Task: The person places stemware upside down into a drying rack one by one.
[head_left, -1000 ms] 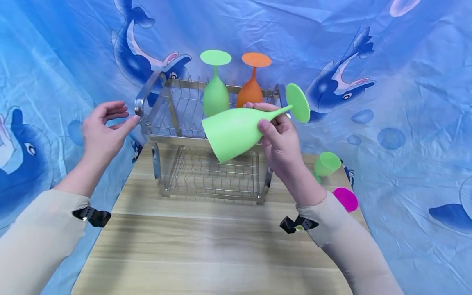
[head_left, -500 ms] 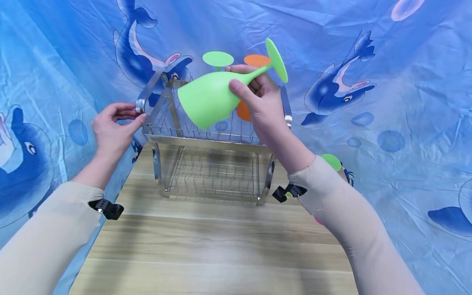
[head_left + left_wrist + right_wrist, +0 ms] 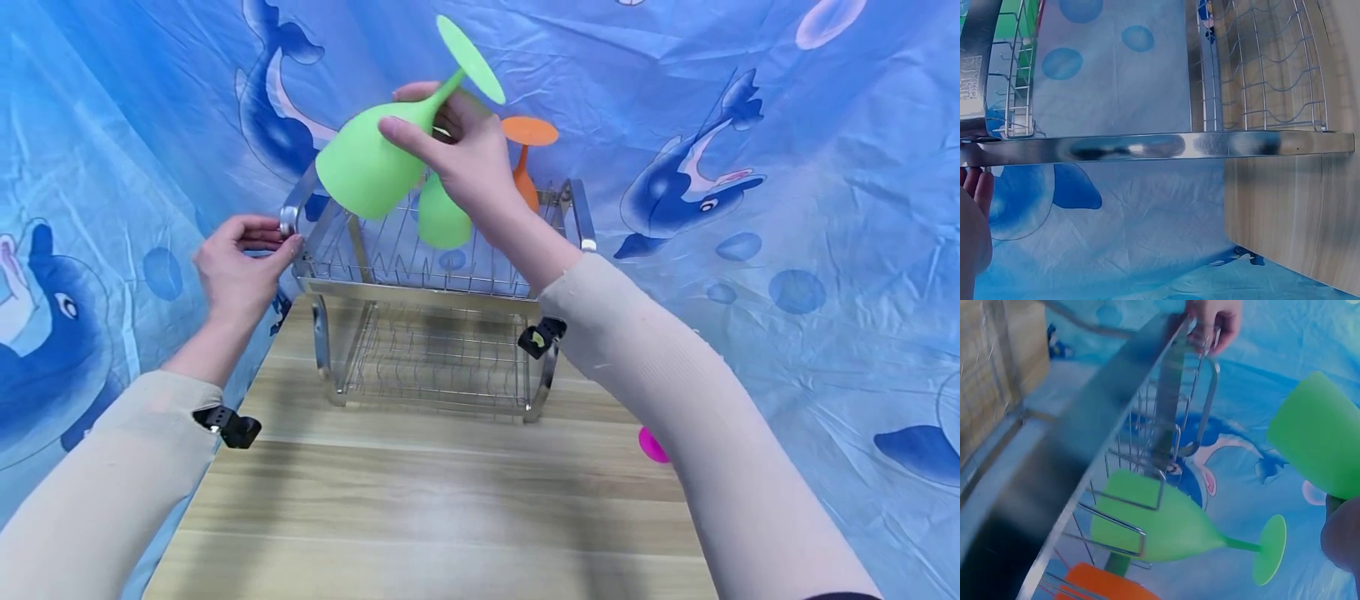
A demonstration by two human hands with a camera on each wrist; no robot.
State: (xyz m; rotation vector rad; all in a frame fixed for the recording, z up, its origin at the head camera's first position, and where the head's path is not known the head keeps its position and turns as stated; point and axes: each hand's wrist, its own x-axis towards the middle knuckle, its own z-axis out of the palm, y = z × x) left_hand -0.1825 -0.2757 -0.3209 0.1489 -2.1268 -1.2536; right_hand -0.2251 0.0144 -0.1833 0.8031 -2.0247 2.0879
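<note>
My right hand [image 3: 472,162] pinches a light green plastic wine glass [image 3: 367,167] near the base of its bowl. The glass tilts, mouth down to the left and foot up to the right, above the left part of a two-tier metal dish rack [image 3: 420,293]. At the rack's left side, my left hand [image 3: 243,262] grips the frame between thumb and fingers. Upside down on the upper tier stand a second green wine glass [image 3: 1154,519] and an orange wine glass [image 3: 530,132]. In the head view my right hand partly covers both.
The rack's lower wire tier [image 3: 442,358] stands on a light wooden table [image 3: 420,517]. A magenta piece [image 3: 653,445] shows beside my right sleeve, mostly hidden. Behind hangs a blue curtain [image 3: 585,75] with dolphins.
My right hand has carried the green wine glass up and left, past the orange one, tipping it more mouth-down. My left hand has moved slightly right and taken hold of the rack's frame.
</note>
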